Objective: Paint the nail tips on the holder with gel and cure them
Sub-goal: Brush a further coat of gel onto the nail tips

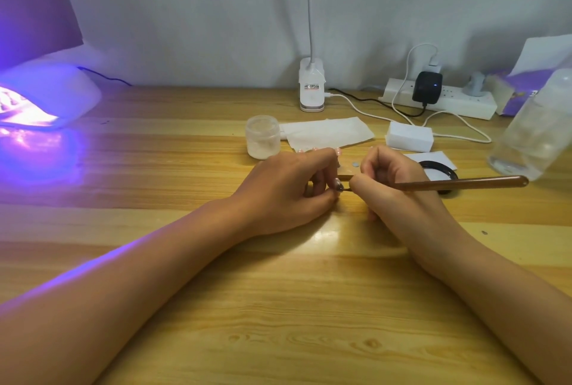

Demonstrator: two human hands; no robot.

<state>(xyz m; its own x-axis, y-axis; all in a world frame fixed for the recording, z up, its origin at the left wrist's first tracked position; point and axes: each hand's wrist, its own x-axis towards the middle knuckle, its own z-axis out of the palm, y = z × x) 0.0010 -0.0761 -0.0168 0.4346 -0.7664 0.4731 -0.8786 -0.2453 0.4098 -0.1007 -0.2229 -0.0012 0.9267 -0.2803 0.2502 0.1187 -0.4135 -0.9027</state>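
I see the left hand (288, 189) at centre, its fingers curled and pinching a dark nail tip (339, 188) just above the table (278, 307). The right hand (393, 186) grips a brush (458, 183), its tip meeting the nail and its handle pointing right. The lamp (52, 90) glows violet at far left, well apart. A jar (263, 137) stands behind the left hand.

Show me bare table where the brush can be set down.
Widest bare patch: the table nearside of the left hand and right hand. Also free: between the curing lamp and the jar. Crowded: behind the right hand, tissue, white block, black ring, power strip, bottle.
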